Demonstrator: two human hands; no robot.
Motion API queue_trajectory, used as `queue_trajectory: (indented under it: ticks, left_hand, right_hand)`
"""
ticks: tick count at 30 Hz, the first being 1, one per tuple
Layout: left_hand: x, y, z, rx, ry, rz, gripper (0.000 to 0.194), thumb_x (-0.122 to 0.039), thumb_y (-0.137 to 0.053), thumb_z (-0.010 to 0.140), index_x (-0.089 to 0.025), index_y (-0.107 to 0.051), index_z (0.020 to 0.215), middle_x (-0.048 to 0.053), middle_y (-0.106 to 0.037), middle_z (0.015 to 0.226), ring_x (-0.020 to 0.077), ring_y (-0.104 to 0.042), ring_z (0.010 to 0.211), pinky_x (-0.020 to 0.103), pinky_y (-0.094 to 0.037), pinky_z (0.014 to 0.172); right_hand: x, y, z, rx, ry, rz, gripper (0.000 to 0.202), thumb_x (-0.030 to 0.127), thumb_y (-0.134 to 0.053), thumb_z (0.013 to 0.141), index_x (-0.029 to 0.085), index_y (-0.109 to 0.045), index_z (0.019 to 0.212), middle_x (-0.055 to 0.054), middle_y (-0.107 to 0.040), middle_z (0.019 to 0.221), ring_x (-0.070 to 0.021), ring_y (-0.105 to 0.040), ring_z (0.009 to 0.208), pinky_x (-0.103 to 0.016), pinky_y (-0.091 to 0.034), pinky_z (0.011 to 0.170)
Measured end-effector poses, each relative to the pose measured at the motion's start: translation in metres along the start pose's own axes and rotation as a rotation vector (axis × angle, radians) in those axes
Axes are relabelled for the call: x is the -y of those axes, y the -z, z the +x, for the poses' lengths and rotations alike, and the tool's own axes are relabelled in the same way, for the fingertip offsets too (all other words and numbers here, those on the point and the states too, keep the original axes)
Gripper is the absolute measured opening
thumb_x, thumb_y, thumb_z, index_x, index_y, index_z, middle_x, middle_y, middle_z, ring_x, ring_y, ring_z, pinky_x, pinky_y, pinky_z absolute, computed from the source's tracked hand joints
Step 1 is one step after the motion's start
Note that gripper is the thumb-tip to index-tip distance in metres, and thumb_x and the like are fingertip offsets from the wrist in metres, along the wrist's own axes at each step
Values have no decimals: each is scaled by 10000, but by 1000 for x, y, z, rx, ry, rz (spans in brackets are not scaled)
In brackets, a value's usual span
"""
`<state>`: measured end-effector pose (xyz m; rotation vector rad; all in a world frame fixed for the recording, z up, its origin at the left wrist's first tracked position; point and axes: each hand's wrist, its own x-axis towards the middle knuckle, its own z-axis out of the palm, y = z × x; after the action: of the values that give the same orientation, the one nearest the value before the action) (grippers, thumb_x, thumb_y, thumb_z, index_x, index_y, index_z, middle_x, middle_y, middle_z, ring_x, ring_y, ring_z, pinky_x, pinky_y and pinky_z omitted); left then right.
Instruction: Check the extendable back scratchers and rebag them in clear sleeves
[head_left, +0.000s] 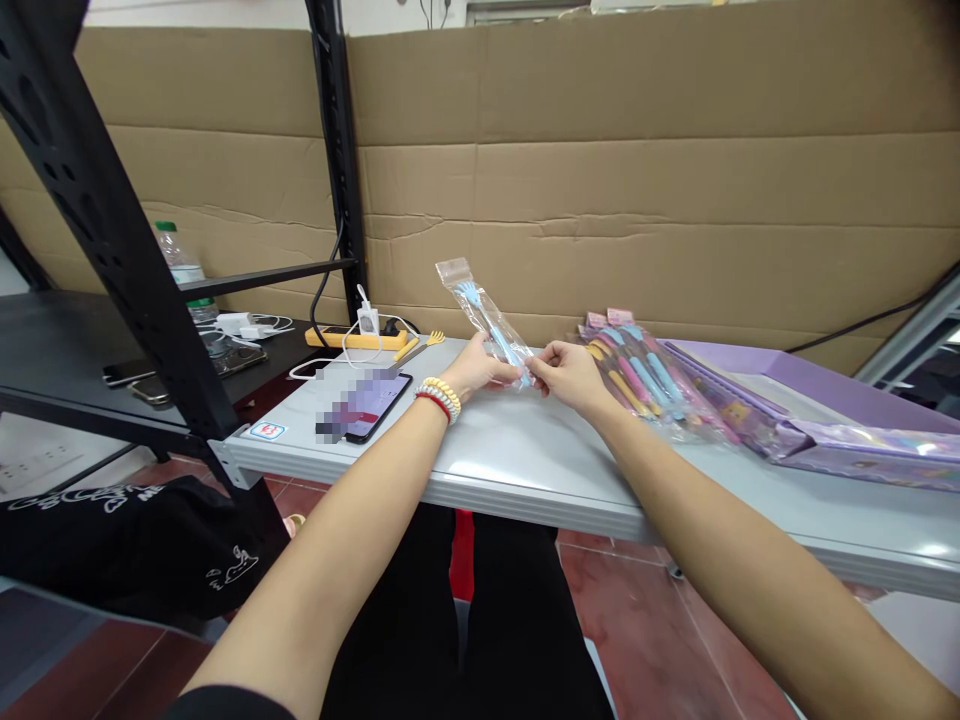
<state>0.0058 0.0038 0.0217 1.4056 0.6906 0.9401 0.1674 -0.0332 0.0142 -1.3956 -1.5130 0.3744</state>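
Note:
A clear plastic bag [486,318] with light-blue utensils inside is held tilted above the grey-white table [495,455]. My left hand [480,368] has its fingers closed around the bag's lower part. At the bag's bottom end, my right hand [566,372] pinches the plastic, touching close beside my left fingers. To the right lie several packaged utensils [645,375] in pink, yellow and blue. A yellow fork [433,340] and another yellow-handled piece lie behind my left hand, near a phone [379,405].
A purple box [847,430] stands on the right of the table. At the back left is a yellow power strip [360,340] with white cables. A black metal shelf [97,200] rises at the left; cardboard [637,180] lines the back.

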Motion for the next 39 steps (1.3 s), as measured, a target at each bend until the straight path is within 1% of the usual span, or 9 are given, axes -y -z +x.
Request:
queue_trajectory:
  ticks: [11, 13, 16, 19, 24, 27, 30, 34, 39]
  left_hand:
    - [-1, -2, 1, -21, -9, -1, 670, 42, -733, 583, -180, -418, 1131, -18, -617, 696, 146, -616, 617, 348, -527, 679]
    - [-1, -2, 0, -17, -16, 4, 668, 46, -715, 593, -181, -408, 1141, -23, -608, 695, 143, -610, 621, 335, -522, 664]
    - [0, -2, 0, -6, -35, 5, 679, 38, -710, 593, -185, -402, 1155, -24, -604, 699, 138, -605, 625, 311, -506, 648]
    - [0, -2, 0, 52, -73, 2, 674, 16, -708, 603, -188, -403, 1169, -19, -617, 698, 118, -584, 579, 277, -472, 617]
    - [1, 1, 0, 136, -78, 21, 736, 41, -666, 593, -194, -398, 1236, -7, -657, 722, 122, -597, 590, 267, -454, 627]
    - [1, 2, -1, 177, -59, 21, 801, 25, -674, 583, -194, -378, 1295, -11, -665, 711, 138, -612, 611, 286, -461, 659]
    - [1, 2, -2, 177, -64, 40, 792, 2, -699, 563, -192, -428, 1282, -10, -666, 725, 137, -605, 632, 275, -447, 654]
    - [2, 3, -2, 158, -78, 102, 731, -32, -738, 540, -194, -518, 1218, -15, -654, 720, 119, -580, 638, 248, -415, 635]
    - [1, 4, -1, 162, -58, 135, 770, -55, -741, 560, -188, -491, 1275, -32, -623, 662, 115, -563, 620, 236, -391, 606]
  right_hand:
    - [1, 1, -1, 47, -15, 24, 360, 471, -710, 695, 185, -496, 652, -17, -604, 516, -106, -526, 397, -223, -412, 401]
    - [2, 1, -1, 71, -35, 91, 377, 476, -728, 681, 186, -489, 703, -14, -609, 536, -114, -543, 415, -222, -417, 388]
    - [5, 1, -2, 99, -78, 202, 464, 449, -784, 625, 193, -476, 858, 11, -617, 572, -123, -558, 440, -211, -405, 358]
    - [9, 4, -4, 164, -136, 261, 548, 387, -832, 572, 182, -490, 948, 10, -629, 606, -116, -563, 470, -199, -405, 364]
    - [8, 11, -3, 388, -182, 352, 441, 351, -817, 608, 145, -601, 933, -65, -683, 730, -131, -611, 556, -211, -460, 426]
    - [5, 12, -2, 481, -207, 390, 392, 346, -799, 630, 139, -627, 915, -78, -691, 768, -140, -626, 562, -204, -428, 402]
    - [3, 12, -1, 507, -216, 416, 372, 327, -793, 635, 142, -635, 916, -57, -680, 740, -126, -607, 524, -199, -388, 383]
    - [0, 13, 0, 546, -194, 444, 363, 344, -793, 635, 147, -642, 900, -42, -665, 719, -110, -582, 504, -209, -403, 406]
    - [0, 14, 0, 549, -198, 425, 364, 376, -800, 602, 141, -632, 824, -21, -634, 653, -98, -556, 483, -212, -395, 415]
